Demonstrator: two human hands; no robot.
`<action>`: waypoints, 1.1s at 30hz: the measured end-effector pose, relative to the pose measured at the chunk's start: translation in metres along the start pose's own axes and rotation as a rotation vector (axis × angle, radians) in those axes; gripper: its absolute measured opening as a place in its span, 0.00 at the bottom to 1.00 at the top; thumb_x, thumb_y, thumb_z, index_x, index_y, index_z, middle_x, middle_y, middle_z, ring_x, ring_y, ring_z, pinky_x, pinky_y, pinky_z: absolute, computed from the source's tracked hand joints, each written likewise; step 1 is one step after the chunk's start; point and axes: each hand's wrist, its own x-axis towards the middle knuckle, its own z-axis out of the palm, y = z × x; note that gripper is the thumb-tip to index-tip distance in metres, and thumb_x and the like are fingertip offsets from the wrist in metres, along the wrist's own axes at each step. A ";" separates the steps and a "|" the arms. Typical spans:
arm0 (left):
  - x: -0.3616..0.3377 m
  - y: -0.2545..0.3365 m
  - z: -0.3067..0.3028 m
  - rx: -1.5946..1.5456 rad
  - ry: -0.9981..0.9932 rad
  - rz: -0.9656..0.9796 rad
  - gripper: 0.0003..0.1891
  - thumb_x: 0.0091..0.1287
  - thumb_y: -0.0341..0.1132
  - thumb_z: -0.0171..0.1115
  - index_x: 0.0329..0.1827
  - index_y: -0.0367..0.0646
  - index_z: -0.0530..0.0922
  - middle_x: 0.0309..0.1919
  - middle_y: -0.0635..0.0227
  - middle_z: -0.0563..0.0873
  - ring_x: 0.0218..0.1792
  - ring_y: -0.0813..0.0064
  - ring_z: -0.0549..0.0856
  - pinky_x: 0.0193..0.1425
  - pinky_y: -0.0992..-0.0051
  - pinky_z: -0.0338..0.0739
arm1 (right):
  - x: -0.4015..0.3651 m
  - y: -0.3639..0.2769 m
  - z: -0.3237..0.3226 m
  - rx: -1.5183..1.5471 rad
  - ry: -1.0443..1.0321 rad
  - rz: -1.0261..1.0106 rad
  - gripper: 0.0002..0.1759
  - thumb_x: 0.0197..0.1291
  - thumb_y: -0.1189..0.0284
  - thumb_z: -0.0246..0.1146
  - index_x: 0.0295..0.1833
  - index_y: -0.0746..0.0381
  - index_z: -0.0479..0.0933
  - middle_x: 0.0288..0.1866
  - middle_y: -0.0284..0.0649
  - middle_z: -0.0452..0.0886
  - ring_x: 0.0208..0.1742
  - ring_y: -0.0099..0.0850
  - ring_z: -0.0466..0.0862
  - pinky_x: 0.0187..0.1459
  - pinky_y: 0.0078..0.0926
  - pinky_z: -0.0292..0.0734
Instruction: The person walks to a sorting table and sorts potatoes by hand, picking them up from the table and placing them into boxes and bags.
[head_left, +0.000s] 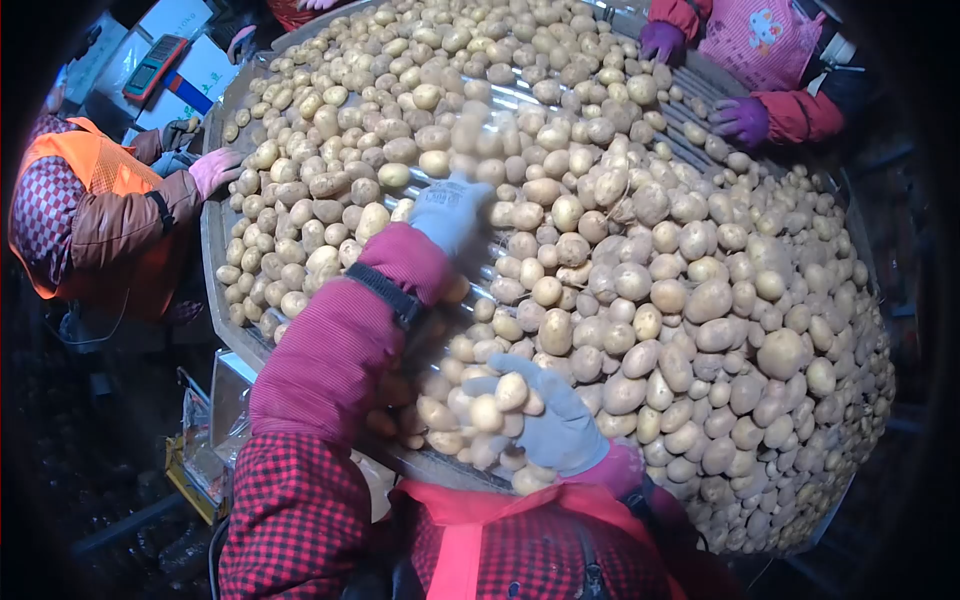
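Note:
My left hand [450,212], in a grey-blue glove, reaches over the middle of the heap of potatoes [700,300]. Its fingers are smeared by motion, and a blurred potato shows just beyond them. Closer to my body, my right hand [556,412] wears a similar glove and curls around several small potatoes [511,391]. More potatoes lie directly below that hand, by the near edge. Between my hands, strips of the shiny ribbed table surface [482,290] show through the potatoes.
A raised rim [218,285] borders the sorting table. A co-worker in an orange vest [95,165] stands at left, pink glove at the rim. Another, with purple gloves [740,120], works at upper right. White boxes and a red-and-green device [155,68] sit upper left.

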 end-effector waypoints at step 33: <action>-0.132 0.072 -0.057 -0.328 0.269 0.829 0.24 0.66 0.46 0.69 0.62 0.47 0.79 0.61 0.56 0.81 0.52 0.54 0.83 0.57 0.54 0.78 | 0.006 0.025 -0.021 -0.576 0.078 -0.182 0.31 0.68 0.52 0.63 0.66 0.63 0.76 0.55 0.46 0.83 0.41 0.35 0.83 0.38 0.25 0.78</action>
